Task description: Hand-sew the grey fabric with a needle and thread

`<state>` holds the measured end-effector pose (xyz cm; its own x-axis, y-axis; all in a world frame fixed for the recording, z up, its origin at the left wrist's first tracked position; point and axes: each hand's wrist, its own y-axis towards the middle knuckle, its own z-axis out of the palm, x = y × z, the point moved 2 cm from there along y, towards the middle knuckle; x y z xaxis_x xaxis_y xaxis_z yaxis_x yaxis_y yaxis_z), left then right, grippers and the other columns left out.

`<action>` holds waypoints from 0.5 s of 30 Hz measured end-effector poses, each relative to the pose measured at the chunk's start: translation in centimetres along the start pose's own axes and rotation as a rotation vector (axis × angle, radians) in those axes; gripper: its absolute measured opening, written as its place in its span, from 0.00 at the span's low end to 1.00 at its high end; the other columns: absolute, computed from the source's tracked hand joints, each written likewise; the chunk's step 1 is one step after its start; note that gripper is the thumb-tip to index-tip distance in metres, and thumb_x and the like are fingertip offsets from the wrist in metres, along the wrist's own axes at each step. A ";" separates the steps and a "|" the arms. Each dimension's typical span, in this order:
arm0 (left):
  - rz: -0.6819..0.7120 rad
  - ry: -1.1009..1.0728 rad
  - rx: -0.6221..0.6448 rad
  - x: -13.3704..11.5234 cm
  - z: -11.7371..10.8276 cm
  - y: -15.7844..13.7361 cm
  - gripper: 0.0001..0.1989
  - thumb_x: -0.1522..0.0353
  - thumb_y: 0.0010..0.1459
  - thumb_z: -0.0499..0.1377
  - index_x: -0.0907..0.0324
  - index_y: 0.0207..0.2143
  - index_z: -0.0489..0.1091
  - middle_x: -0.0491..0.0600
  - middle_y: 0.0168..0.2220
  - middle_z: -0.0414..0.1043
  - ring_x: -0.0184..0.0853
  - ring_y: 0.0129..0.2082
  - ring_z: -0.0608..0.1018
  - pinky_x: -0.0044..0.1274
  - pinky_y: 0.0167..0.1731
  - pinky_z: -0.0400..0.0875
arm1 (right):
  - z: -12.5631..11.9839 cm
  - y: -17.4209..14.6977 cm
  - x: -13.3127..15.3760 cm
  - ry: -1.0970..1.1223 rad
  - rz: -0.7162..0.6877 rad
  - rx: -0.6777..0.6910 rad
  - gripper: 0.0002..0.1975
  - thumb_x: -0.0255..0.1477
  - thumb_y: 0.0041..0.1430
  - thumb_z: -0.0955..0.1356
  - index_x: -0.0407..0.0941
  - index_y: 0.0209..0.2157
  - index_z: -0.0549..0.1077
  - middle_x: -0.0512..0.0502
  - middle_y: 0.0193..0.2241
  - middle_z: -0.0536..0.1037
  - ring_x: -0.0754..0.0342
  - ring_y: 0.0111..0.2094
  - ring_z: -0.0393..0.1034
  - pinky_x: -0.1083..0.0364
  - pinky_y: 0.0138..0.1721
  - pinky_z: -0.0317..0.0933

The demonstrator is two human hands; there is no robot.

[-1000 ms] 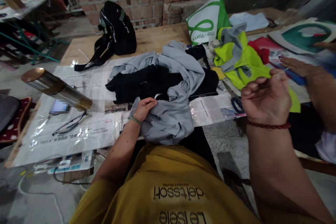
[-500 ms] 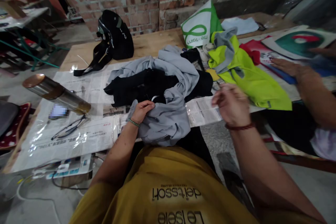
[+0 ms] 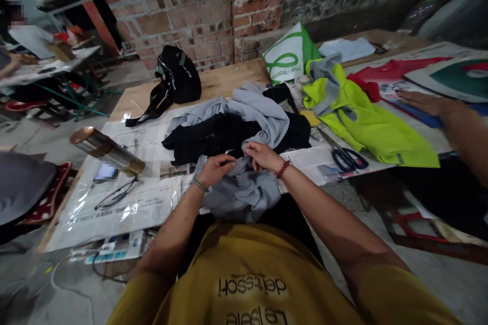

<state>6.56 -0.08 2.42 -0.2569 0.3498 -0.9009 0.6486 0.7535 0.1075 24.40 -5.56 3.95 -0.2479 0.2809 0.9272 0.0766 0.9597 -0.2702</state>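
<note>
A crumpled grey garment point(image 3: 244, 195) hangs over the table's front edge towards my lap, and more of it is bunched up behind. My left hand point(image 3: 216, 168) pinches its upper edge, thumb against the fingers. Close by on the right, my right hand point(image 3: 264, 156) is closed with its fingertips on the same grey cloth. Whether a thread or other small thing is between the fingers is too small to tell. Black cloth point(image 3: 208, 134) lies just beyond both hands. Dark-handled scissors point(image 3: 348, 159) rest on the newspaper to the right.
A steel flask point(image 3: 109, 150) and glasses point(image 3: 116, 194) lie on the newspaper at left. A black bag point(image 3: 179, 76) and a white-green bag point(image 3: 285, 56) stand behind. A neon-yellow garment point(image 3: 375, 122) lies at right, near another person's hand point(image 3: 425, 102) and an iron point(image 3: 453, 78).
My right hand has come left from beside the yellow garment to the grey cloth next to my left hand. The scissors now show where it was. The view has shifted slightly.
</note>
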 end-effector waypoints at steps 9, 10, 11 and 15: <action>-0.073 0.038 0.092 0.6 4.3 2.2 0.11 0.63 0.49 0.63 0.62 0.31 0.76 0.46 0.28 0.75 0.31 0.29 0.74 0.21 0.32 0.68 | -4.4 -3.0 -5.8 0.147 -0.004 -0.330 0.08 0.35 0.59 0.61 0.46 0.35 0.66 0.60 0.10 0.62 0.61 0.10 0.58 0.64 0.11 0.49; -0.081 0.008 0.089 1.0 5.0 2.1 0.11 0.63 0.50 0.63 0.62 0.31 0.76 0.46 0.28 0.75 0.31 0.29 0.74 0.22 0.32 0.68 | -4.3 -3.2 -6.5 0.152 0.004 -0.338 0.09 0.36 0.59 0.61 0.46 0.35 0.66 0.60 0.10 0.61 0.61 0.10 0.58 0.64 0.12 0.49; -0.091 -0.024 0.078 1.4 5.5 2.0 0.11 0.63 0.50 0.63 0.63 0.31 0.76 0.47 0.29 0.76 0.32 0.29 0.75 0.22 0.32 0.69 | -4.1 -3.3 -7.0 0.157 0.000 -0.343 0.10 0.37 0.58 0.61 0.46 0.35 0.66 0.60 0.09 0.61 0.61 0.10 0.58 0.64 0.12 0.50; -0.117 -0.135 0.009 2.5 6.6 1.4 0.09 0.65 0.49 0.65 0.62 0.32 0.78 0.48 0.31 0.78 0.35 0.32 0.76 0.24 0.34 0.71 | -3.5 -3.5 -7.8 0.183 -0.089 -0.377 0.14 0.41 0.57 0.62 0.45 0.37 0.67 0.58 0.12 0.66 0.61 0.12 0.59 0.63 0.13 0.51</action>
<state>11.56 -1.78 -2.41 -0.2332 0.1820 -0.9553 0.6267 0.7792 -0.0045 29.40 -11.12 -1.41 -0.0971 0.1588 0.9825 0.4188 0.9021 -0.1044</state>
